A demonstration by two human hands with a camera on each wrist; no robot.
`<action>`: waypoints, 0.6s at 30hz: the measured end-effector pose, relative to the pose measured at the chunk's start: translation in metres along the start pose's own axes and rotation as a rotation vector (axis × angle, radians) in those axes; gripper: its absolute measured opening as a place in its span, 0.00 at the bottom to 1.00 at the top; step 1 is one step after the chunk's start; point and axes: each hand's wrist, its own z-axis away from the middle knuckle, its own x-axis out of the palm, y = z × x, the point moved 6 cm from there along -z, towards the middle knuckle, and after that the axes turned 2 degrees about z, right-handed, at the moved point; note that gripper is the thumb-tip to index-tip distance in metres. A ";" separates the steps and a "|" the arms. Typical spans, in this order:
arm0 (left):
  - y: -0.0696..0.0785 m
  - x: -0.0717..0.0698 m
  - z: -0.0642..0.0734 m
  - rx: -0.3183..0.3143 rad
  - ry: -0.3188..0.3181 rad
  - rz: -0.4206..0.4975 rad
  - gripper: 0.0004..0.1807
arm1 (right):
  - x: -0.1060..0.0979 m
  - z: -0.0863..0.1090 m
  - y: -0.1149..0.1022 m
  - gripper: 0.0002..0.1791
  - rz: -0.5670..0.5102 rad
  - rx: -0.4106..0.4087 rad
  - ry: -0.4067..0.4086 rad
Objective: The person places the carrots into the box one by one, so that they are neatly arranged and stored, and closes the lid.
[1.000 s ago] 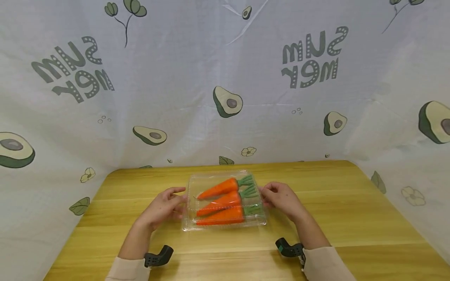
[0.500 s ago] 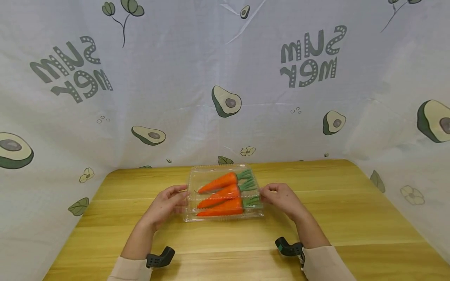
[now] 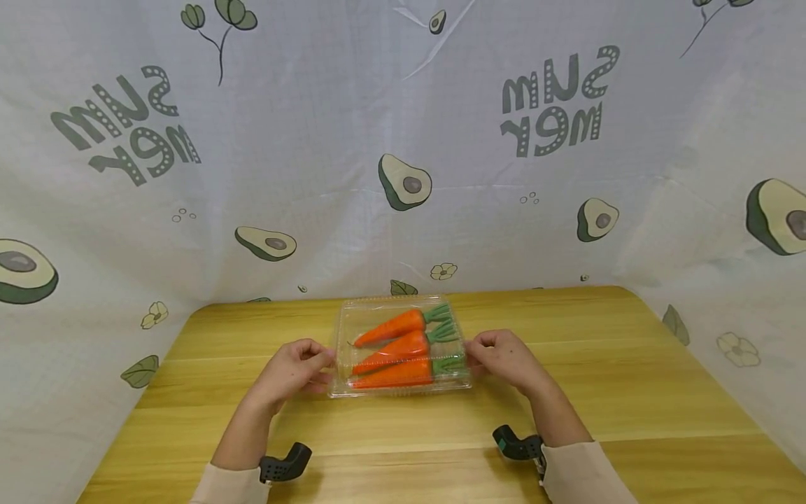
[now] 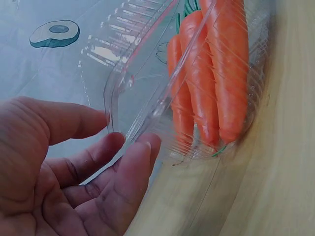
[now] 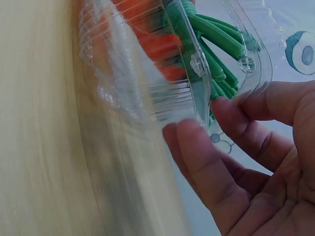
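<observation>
A clear plastic clamshell box (image 3: 403, 390) is in the middle of the wooden table, seen in the head view. Three orange carrots (image 3: 398, 348) with green tops lie side by side inside it, tops to the right. At its left edge my left hand (image 3: 290, 371) has the thumb on the lid's rim and the fingertips close under it. My right hand (image 3: 506, 358) pinches the rim on the right side, beside the green tops (image 5: 216, 44). In the left wrist view the lid rim (image 4: 109, 105) stands apart from the base rim (image 4: 165, 93).
The wooden table (image 3: 403, 455) reaches back to a white cloth (image 3: 327, 140) printed with avocados, flowers and lettering, which also hangs at both sides. Each wrist wears a black camera mount, one left (image 3: 285, 463) and one right (image 3: 518, 444).
The box with the carrots has moved slightly away from me, both hands at its sides. Since half a second ago, my left fingers have shifted a little at the rim.
</observation>
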 end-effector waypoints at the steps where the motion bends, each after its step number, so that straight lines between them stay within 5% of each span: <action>1: 0.000 0.000 0.000 0.001 0.002 -0.001 0.16 | 0.000 0.000 0.000 0.20 -0.010 0.000 -0.006; 6: 0.001 0.000 0.000 0.007 -0.018 0.015 0.18 | 0.002 0.000 -0.001 0.21 -0.052 -0.007 -0.055; 11: 0.003 -0.001 0.000 0.042 -0.116 0.043 0.25 | 0.002 0.002 -0.002 0.21 -0.074 -0.015 -0.104; 18: 0.002 0.004 -0.001 0.060 -0.215 0.079 0.32 | 0.000 0.002 -0.001 0.16 -0.062 0.024 -0.043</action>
